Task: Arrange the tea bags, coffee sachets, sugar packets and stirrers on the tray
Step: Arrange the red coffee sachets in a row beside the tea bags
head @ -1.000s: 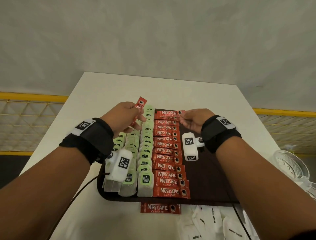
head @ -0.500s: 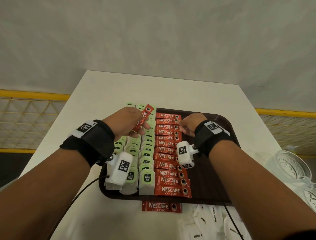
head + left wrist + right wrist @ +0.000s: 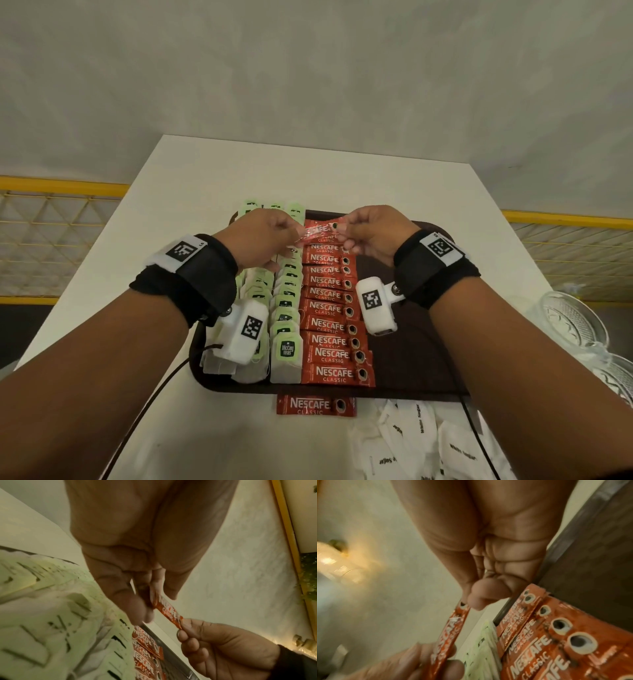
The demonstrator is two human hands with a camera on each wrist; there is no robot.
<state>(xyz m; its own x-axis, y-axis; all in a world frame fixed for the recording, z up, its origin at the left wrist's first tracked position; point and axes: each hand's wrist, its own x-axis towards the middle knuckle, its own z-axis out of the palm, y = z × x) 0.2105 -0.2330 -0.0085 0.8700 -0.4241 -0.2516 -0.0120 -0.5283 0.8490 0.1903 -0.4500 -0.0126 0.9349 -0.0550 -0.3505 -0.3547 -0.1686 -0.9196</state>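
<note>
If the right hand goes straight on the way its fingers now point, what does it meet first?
The right hand points leftward along the coffee sachet it pinches, so it would probably first meet the left hand holding the other end, above the tray. Depth is unclear.

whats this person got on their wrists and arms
Forearms are bare, no sleeves. Each wrist has a black fabric wrist strap with a white patch bearing a black square marker. A white boxy camera unit, also marker-tagged, hangs under each wrist. A thin dark cable trails from the left one.

tea bags [image 3: 286, 308] left of coffee sachets [image 3: 330, 308], on tray [image 3: 411, 359]
</note>
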